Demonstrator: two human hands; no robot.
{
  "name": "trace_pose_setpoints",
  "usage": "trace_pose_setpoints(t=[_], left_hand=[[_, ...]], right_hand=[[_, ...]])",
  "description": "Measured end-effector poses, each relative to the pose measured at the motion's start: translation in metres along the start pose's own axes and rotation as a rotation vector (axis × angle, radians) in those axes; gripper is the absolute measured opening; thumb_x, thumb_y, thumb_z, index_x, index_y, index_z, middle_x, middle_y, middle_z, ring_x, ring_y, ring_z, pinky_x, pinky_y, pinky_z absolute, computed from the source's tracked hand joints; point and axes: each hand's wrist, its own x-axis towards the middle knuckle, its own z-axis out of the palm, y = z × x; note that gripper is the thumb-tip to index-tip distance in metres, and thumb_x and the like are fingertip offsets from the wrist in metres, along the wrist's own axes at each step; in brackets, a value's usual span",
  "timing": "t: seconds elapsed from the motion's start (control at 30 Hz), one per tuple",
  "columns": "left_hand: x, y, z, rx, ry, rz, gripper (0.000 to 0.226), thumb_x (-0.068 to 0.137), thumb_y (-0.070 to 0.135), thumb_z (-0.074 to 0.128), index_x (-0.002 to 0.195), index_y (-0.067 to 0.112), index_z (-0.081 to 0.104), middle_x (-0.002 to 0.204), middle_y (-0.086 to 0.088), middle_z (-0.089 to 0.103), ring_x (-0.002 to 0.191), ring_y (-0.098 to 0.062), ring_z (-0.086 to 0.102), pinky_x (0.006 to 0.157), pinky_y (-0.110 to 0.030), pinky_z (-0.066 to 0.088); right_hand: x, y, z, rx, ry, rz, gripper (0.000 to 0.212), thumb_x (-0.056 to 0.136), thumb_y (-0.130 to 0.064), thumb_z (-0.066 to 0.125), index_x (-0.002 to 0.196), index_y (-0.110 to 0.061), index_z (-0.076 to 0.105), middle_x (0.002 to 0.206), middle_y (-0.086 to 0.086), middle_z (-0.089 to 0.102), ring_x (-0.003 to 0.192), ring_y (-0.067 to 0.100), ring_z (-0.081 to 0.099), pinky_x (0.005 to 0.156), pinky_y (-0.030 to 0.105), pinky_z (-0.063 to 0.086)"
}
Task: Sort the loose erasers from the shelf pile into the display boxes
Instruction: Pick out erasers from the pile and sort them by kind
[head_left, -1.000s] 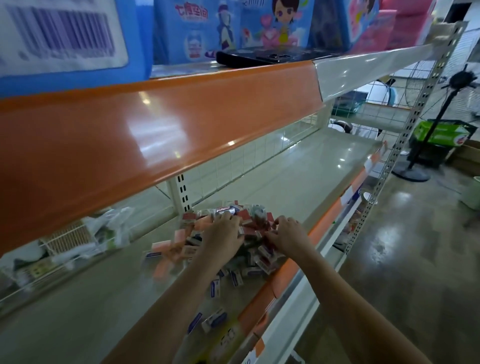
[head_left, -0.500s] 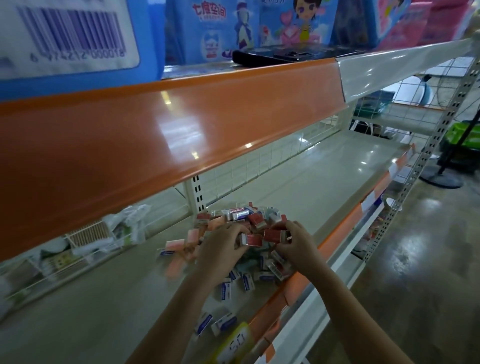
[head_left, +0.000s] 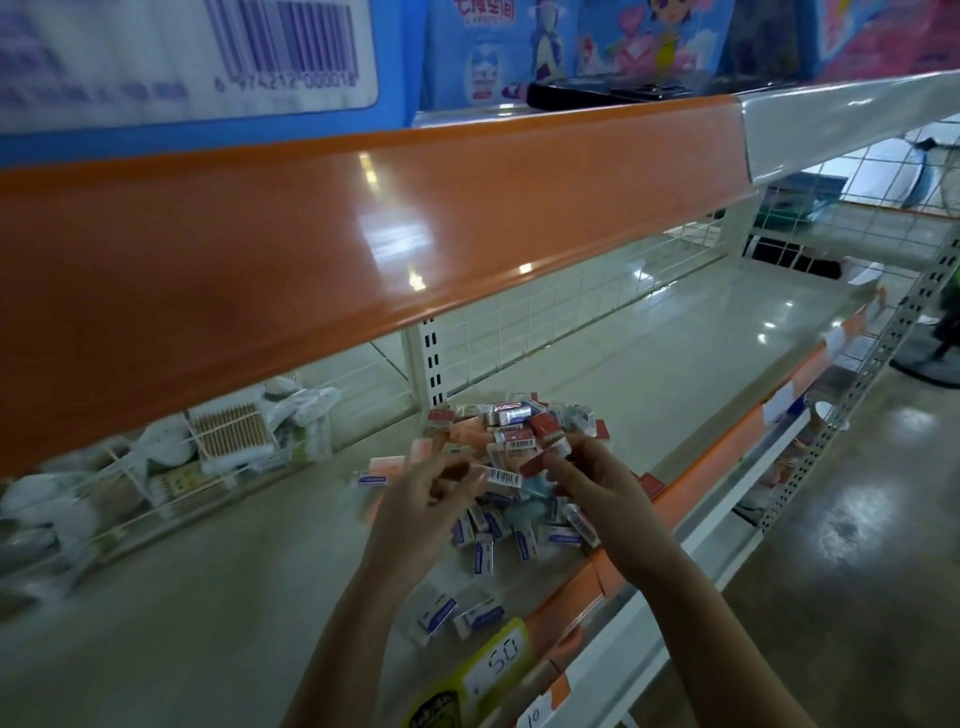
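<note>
1. Two bare hands work over a heap of small sleeved erasers (head_left: 511, 431) on the pale grey metal shelf (head_left: 649, 364), close to its orange front edge strip (head_left: 727, 447).
2. Left hand (head_left: 415, 512): fingers curled, pinching a white eraser w/ barcode label (head_left: 503, 476) just above the heap.
3. Right hand (head_left: 597, 486): fingers curled round a red-sleeved eraser (head_left: 535, 464), touching the barcode one.
4. Blue-and-white sleeved erasers (head_left: 488, 540) lie scattered nearer the person; two more (head_left: 457, 613) sit apart, by a yellow price tag (head_left: 483, 670) marked 50.
5. Behind the white wire grid back (head_left: 519, 322): plastic-wrapped packs (head_left: 228, 431), blurred.
6. Display boxes: can't tell where.
</note>
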Motion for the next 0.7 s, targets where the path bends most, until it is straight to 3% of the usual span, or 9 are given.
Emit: trace_pose_setpoints(t=[0.07,0.2,0.33,0.43,0.57,0.63,0.7], left_hand=[[-0.003,0.002,-0.002,-0.027,0.018,-0.026,0.027,0.074,0.059,0.050,0.085,0.038,0.063,0.074,0.014,0.068,0.069,0.004,0.061,0.058,-0.009,0.044],[-0.008,0.005,0.000,-0.115,0.062,-0.089,0.024,0.090,0.035,0.052,0.069,0.026,0.060,0.052,0.024,0.058,0.049,0.009,0.053,0.046,-0.003,0.035],[-0.012,0.004,0.000,-0.163,0.072,-0.158,0.031,0.093,0.032,0.052,0.064,0.024,0.061,0.042,0.021,0.051,0.040,0.007,0.046,0.042,-0.005,0.032],[-0.016,0.002,-0.003,-0.176,0.049,-0.184,0.029,0.093,0.032,0.051,0.071,0.021,0.065,0.041,0.019,0.049,0.038,0.006,0.042,0.041,-0.007,0.030],[-0.023,0.002,-0.010,-0.149,0.038,-0.163,0.034,0.094,0.032,0.050,0.065,0.023,0.064,0.040,0.013,0.046,0.037,0.002,0.038,0.042,-0.008,0.030],[-0.030,0.000,-0.018,-0.115,0.036,-0.163,0.033,0.094,0.029,0.051,0.063,0.027,0.062,0.041,0.013,0.046,0.038,0.001,0.037,0.042,-0.009,0.029],[-0.038,-0.003,-0.029,-0.057,0.037,-0.175,0.023,0.094,0.027,0.053,0.073,0.028,0.065,0.044,0.015,0.048,0.040,0.001,0.039,0.044,-0.009,0.029]], right_hand=[[-0.001,-0.001,0.004,0.108,0.010,0.044,0.037,0.083,-0.040,0.055,0.110,-0.015,0.058,0.101,0.005,0.070,0.093,0.019,0.068,0.075,0.025,0.055],[-0.006,-0.005,0.008,0.171,0.079,0.112,0.043,0.075,-0.039,0.061,0.107,-0.011,0.057,0.095,0.012,0.069,0.087,0.025,0.069,0.072,0.032,0.057],[-0.011,-0.008,0.007,0.014,0.133,0.093,0.023,0.084,-0.027,0.061,0.098,-0.010,0.061,0.092,0.021,0.067,0.088,0.041,0.064,0.078,0.052,0.054],[-0.014,-0.010,0.004,-0.027,0.082,0.092,0.015,0.088,-0.019,0.058,0.102,-0.018,0.064,0.094,0.014,0.069,0.090,0.035,0.065,0.082,0.048,0.055],[-0.014,-0.006,0.003,-0.049,0.010,0.155,0.028,0.093,-0.012,0.051,0.119,-0.018,0.061,0.101,0.015,0.066,0.096,0.031,0.063,0.085,0.035,0.055],[-0.015,-0.007,0.008,-0.060,-0.037,0.139,0.030,0.094,-0.011,0.050,0.109,-0.033,0.063,0.098,0.006,0.068,0.094,0.022,0.064,0.082,0.029,0.054],[-0.015,-0.011,0.017,-0.105,-0.090,0.092,0.036,0.093,-0.008,0.052,0.095,-0.042,0.066,0.093,-0.001,0.070,0.086,0.015,0.064,0.078,0.025,0.053]])
